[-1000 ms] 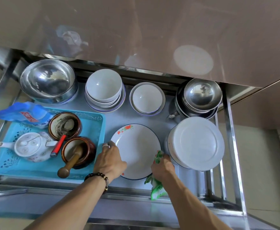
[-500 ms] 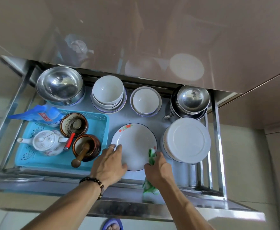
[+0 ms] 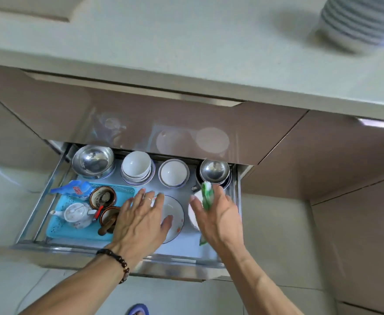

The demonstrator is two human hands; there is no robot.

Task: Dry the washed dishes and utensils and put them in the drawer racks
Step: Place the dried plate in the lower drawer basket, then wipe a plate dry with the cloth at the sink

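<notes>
Pale green surface (image 3: 163,42) up top, glossy brown cabinet fronts below it, and the steel pull-out drawer rack (image 3: 38,214) stands open. Far left sits a turquoise plastic tray (image 3: 59,228) with a white china teapot (image 3: 76,215). Next, the left hand (image 3: 141,221), fingers spread and straight, hovers over the round white plate with a red flower print (image 3: 175,214), which lies flat on the drawer floor. Glazed china like that is likely slick, brittle and fairly heavy, so take it by the rim with a thumb on top. Further right, the right hand (image 3: 218,214) pinches a soft green-and-white cloth (image 3: 207,196) above a stack of white plates (image 3: 194,214); a blurred stack of bowls (image 3: 359,19) waits on the surface at far right.
</notes>
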